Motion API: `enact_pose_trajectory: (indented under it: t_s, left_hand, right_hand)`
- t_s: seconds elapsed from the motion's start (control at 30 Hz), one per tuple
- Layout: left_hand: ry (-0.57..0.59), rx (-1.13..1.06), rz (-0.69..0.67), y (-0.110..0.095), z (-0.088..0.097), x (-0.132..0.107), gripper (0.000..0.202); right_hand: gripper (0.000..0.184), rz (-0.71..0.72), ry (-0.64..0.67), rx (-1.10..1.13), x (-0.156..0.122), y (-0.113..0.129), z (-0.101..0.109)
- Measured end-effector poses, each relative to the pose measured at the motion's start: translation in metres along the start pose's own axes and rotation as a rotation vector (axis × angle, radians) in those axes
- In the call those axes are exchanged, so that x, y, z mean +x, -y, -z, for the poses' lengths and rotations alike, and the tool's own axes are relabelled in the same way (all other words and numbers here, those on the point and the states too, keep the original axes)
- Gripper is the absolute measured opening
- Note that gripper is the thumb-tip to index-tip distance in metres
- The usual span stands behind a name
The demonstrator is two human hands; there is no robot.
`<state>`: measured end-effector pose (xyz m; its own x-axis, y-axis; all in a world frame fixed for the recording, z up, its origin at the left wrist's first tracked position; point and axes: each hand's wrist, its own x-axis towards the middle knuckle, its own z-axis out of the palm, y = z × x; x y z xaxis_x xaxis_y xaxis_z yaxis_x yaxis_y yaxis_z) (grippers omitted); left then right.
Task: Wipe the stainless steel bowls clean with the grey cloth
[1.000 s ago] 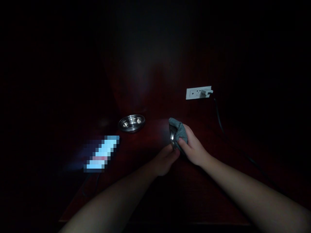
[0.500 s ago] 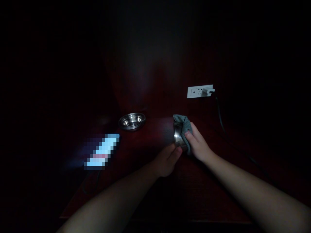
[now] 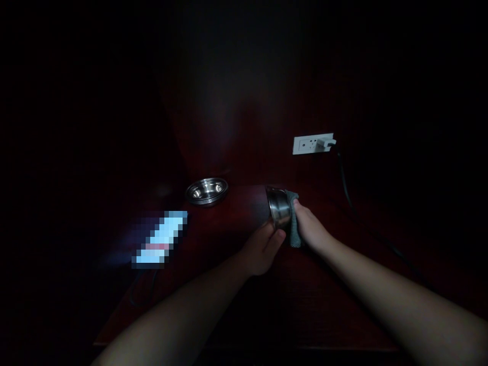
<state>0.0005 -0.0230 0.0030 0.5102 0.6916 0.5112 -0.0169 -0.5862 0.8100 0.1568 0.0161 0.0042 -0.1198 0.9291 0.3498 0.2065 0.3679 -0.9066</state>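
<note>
We see the metal bowl (image 3: 280, 207) just right of the frame's centre, between our 2 hands; it lies tipped sideways, rim leftward; our left hand (image 3: 264, 250) grips its lower edge; our right hand (image 3: 311, 227) holds the cloth (image 3: 294, 226) against its base.

No readable text, brand, number or sign anywhere. Lit screen (image 3: 160, 241) near worktop (image 3: 301, 310) left edge: pixelated into coarse blocks, pale blue with a reddish band, any characters lost. White socket plate (image 3: 301, 146) above worktop back edge: socket holes visible, any print too small to tell. Plug (image 3: 325, 144) in it: same, too small. Tilted metal bowl (image 3: 279, 208), outer side showing: nothing legible. Stacked metal bowls (image 3: 207, 200) near worktop back left corner: glare and dark, nothing legible. Cloth (image 3: 295, 231): nothing legible
</note>
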Motion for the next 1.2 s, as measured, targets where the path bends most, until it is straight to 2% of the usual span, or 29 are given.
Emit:
enact_pose_trajectory:
  t_s: [0.23, 0.33, 0.47, 0.6, 0.9, 1.0, 1.2]
  left_hand:
    - [-0.085, 0.087, 0.022, 0.005, 0.003, 0.004, 0.048]
    - [-0.123, 0.084, 0.066, 0.007, 0.004, 0.005, 0.049]
    - [-0.155, 0.017, 0.088, 0.008, 0.003, 0.004, 0.049]
    - [-0.167, -0.036, 0.132, 0.008, 0.002, 0.003, 0.050]
    - [-0.103, -0.036, 0.114, 0.006, 0.004, 0.002, 0.048]
    - [-0.095, -0.047, 0.114, 0.007, 0.004, 0.001, 0.048]
    - [-0.068, -0.081, 0.088, 0.006, 0.003, 0.000, 0.046]
  right_hand:
    - [0.063, 0.003, 0.055, -0.012, -0.008, -0.002, -0.007]
    - [0.054, 0.093, 0.114, -0.036, -0.014, -0.007, -0.012]
    - [0.048, 0.255, 0.128, -0.131, -0.018, -0.006, -0.015]
    - [0.052, 0.400, 0.118, -0.236, -0.018, 0.002, -0.012]
    - [0.057, 0.583, 0.086, -0.294, -0.017, 0.007, -0.003]
    - [0.058, 0.590, 0.072, -0.288, -0.015, 0.008, -0.002]
    - [0.057, 0.492, 0.038, -0.241, -0.013, 0.007, -0.002]
